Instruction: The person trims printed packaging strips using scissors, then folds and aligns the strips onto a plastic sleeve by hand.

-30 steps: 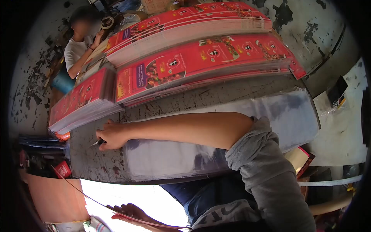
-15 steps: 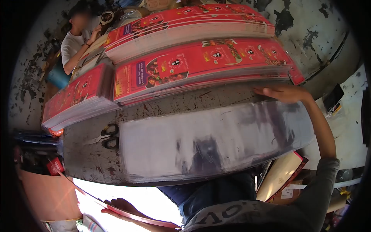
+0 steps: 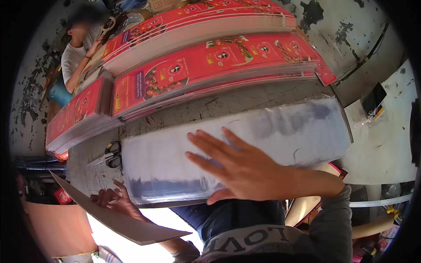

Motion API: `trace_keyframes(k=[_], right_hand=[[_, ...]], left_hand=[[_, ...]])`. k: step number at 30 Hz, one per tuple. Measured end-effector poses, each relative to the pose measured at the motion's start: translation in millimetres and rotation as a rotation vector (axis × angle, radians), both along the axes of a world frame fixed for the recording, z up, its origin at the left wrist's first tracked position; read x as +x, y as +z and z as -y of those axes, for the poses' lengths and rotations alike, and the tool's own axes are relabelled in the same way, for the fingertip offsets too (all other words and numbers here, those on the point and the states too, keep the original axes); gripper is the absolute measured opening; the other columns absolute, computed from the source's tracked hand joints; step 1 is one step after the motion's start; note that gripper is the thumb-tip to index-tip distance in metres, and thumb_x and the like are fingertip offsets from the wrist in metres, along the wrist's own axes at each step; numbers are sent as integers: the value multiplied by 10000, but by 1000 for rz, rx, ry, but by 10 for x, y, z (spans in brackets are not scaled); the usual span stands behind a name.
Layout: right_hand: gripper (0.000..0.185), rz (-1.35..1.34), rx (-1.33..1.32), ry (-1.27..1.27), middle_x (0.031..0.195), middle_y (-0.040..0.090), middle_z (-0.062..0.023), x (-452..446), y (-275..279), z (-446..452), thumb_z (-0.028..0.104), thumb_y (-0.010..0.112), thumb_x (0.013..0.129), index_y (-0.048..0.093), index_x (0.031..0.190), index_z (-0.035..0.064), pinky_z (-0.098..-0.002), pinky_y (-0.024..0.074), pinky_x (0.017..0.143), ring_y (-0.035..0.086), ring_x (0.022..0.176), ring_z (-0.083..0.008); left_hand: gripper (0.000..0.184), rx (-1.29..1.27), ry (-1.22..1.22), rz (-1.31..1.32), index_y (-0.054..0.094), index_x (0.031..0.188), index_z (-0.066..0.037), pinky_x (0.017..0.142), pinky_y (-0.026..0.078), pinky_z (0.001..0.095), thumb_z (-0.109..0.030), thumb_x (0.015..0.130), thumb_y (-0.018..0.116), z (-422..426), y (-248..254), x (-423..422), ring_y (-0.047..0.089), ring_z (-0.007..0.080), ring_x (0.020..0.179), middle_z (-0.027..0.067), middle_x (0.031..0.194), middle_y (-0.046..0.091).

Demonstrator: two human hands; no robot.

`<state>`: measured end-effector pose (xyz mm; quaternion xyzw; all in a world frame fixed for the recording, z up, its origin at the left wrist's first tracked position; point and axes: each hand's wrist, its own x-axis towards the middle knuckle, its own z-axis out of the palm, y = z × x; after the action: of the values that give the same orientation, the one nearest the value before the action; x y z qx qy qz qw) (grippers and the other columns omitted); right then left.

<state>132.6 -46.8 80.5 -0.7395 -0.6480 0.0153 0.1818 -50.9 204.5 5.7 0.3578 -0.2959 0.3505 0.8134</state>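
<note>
Hands apart, each busy on its own; right hand (image 3: 245, 171) is spread flat, palm down, above the near middle of the clear plastic (image 3: 285, 131), gripping nothing, contact with the surface not certain; left hand (image 3: 115, 199) is low beside the table's near left corner, fingers curled at the far edge of a plain pale board (image 3: 120, 224), thumb standing away; the board hides the palm, so cannot tell whether it is clamped; the board is tilted, off the table, over the near edge; the clear plastic lies lengthwise along the near side of the table (image 3: 175, 115), scissors (image 3: 109, 155) just beside its left end, blades pointing left, not in use; beyond it, a front stack (image 3: 210, 65) of red printed panels, a left stack (image 3: 76, 114) close by and a rear stack (image 3: 197, 33) behind; judged progress: a good many panels already piled, this board not yet laid down, number remaining cannot be read from here; farther off, at upper left, another person (image 3: 74, 59) sits near the rear stack
</note>
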Motion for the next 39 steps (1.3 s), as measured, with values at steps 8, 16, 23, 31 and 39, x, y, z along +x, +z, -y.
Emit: trace_keyframes(k=[8,16,23,31,39], right_hand=[[651,46,-42,-635,1356,290,-108,-63,-249,333,509,532,720,383,1272,198,-514,208,980,270,1252,-274],[531,412,-503,-2007,1360,239,-195,164,-433,2185,433,385,871,360,1276,90,-515,199,996,194,1277,-325],[738,-95,-1,-430,1339,328,-109,-524,-308,484,609,402,743,372,1275,99,-454,176,1015,276,1261,-222],[840,-15,-155,-866,1356,308,-93,-218,-366,1097,690,306,686,335,1302,120,-489,208,981,277,1255,-282],[538,371,-214,-1939,1373,225,-182,222,-601,2009,411,384,875,351,1286,65,-522,149,1006,160,1289,-329]], left_hand=[[431,-462,708,-732,371,1195,-43,825,491,437,-261,852,517,224,39,-8,503,228,1026,120,1144,476],[424,-538,1125,-839,391,1155,14,831,487,405,-253,849,513,332,34,115,499,206,1029,119,1152,460],[423,-447,1221,-912,427,1127,18,801,494,365,-274,838,527,437,135,256,540,190,975,139,1110,502],[377,-370,1361,-957,454,1075,26,804,488,317,-268,848,518,448,124,282,547,166,944,142,1083,518],[356,-438,1481,-868,482,1007,37,799,463,300,-255,822,565,448,69,316,541,159,912,134,1061,529]])
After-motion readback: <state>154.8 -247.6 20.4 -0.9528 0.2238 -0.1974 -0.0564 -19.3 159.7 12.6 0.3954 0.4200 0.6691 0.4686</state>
